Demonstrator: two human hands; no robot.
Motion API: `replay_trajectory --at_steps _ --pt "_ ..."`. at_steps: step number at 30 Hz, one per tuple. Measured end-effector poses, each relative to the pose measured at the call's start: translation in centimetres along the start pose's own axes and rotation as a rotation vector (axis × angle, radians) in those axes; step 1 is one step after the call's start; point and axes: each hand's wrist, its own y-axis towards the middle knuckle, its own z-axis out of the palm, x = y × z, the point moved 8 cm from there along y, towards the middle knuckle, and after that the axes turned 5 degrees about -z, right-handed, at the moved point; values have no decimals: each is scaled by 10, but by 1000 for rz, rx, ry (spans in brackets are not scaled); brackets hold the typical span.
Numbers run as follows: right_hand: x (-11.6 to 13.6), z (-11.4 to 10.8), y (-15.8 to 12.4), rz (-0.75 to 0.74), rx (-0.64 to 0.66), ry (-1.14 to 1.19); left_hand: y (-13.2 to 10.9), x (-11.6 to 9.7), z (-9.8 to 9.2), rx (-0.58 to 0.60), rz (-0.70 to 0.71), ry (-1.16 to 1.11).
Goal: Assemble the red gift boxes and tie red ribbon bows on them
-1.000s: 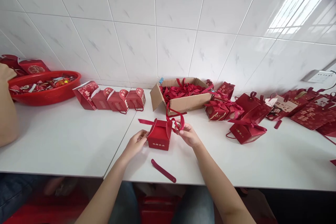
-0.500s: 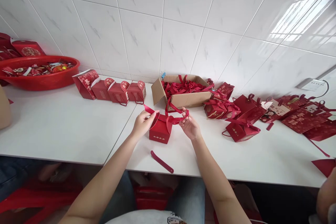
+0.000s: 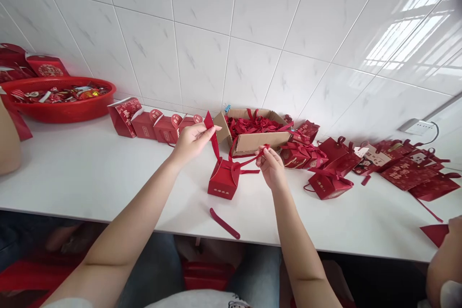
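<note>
A small red box (image 3: 223,187) sits upright on the white table (image 3: 162,214), between the person's two arms. A red ribbon (image 3: 214,144) comes out of its top on both sides. The left hand (image 3: 194,142) pinches one piece of ribbon up above the box, with thumb and finger. The right hand (image 3: 272,166) pinches another piece out to the right. A flat dark red strip (image 3: 224,224) lies in front of the box. Behind it, a brown carton (image 3: 262,144) is full of red ribbons (image 3: 254,126).
</note>
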Motion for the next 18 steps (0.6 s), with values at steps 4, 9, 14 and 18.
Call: replay_trajectory --at_steps 4,9,14,18 --pt "30 7 12 -73 -25 -116 9 -16 -2 -17 51 16" --pt "67 25 19 -190 38 -282 15 -22 -1 -8 43 33" --pt "87 42 21 -275 18 -323 19 -26 -6 -12 35 13" --pt "83 54 21 -307 -25 -287 19 -30 -7 -17 64 47"
